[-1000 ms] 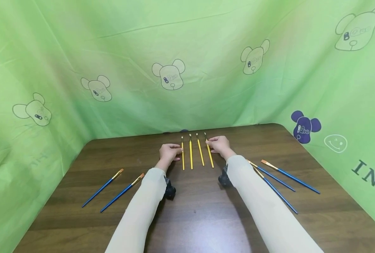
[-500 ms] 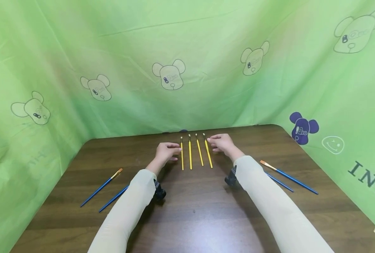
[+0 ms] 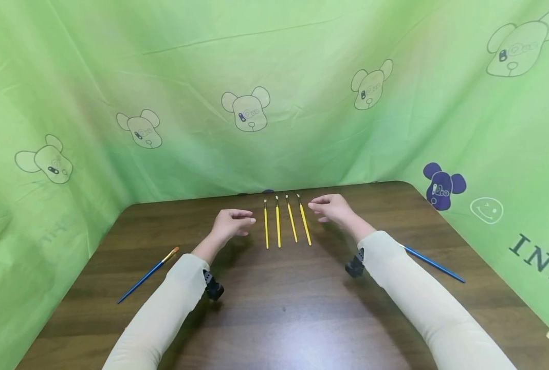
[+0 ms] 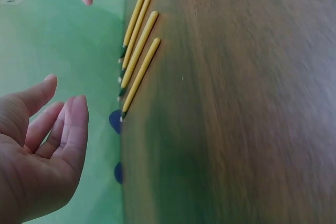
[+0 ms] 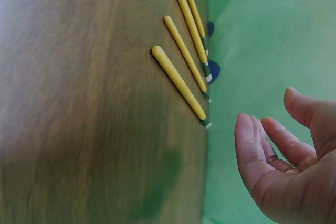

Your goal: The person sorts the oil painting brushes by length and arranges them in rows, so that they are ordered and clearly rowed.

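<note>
Bearing nothing, fingers relaxed, the left hand [image 3: 230, 224] is held just left of four yellow brushes [image 3: 278, 223], laid side by side on the far tabletop [image 3: 274, 288], long axes near-to-far; the right hand [image 3: 333, 208], likewise relaxed and empty, is held slightly closer, at right.

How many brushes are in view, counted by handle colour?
Yellow-handled brushes: 4
Blue-handled brushes: 2
Total in view: 6; the sleeves could be hiding others.
</note>
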`<state>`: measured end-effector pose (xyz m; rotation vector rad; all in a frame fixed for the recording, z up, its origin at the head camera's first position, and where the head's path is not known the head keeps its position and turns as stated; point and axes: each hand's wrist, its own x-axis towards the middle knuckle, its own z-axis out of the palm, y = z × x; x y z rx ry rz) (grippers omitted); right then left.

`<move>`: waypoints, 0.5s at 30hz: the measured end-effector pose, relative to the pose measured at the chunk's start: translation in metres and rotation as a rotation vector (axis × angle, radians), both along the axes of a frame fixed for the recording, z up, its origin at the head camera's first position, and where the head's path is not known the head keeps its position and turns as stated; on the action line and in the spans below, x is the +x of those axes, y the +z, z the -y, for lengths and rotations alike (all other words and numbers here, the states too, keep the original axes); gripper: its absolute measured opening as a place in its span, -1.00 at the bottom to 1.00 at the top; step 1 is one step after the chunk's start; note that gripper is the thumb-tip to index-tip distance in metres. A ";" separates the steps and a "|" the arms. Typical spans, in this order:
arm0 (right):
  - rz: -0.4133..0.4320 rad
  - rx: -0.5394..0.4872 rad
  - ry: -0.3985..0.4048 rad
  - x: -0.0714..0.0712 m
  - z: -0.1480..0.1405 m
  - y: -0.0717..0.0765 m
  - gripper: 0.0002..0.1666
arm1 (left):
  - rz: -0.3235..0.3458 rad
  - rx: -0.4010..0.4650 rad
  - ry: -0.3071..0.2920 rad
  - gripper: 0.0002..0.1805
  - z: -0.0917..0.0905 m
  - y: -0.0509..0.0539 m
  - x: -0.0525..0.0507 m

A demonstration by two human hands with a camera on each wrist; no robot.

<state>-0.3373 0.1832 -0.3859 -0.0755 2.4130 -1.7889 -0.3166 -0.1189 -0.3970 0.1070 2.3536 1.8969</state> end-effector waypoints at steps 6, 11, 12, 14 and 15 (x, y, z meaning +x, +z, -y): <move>-0.055 0.106 0.033 0.016 -0.012 0.008 -0.49 | -0.011 -0.070 -0.025 -0.59 0.018 0.007 0.014; -0.088 0.150 0.050 0.030 -0.024 0.014 -0.47 | -0.041 -0.128 -0.071 -0.58 0.037 0.008 0.027; -0.096 0.161 0.053 0.032 -0.026 0.015 -0.46 | -0.042 -0.134 -0.079 -0.57 0.041 0.008 0.030; -0.102 0.165 0.061 0.038 -0.032 0.015 -0.45 | -0.043 -0.133 -0.090 -0.56 0.049 0.006 0.034; -0.103 0.166 0.065 0.041 -0.034 0.016 -0.45 | -0.044 -0.135 -0.094 -0.56 0.052 0.005 0.036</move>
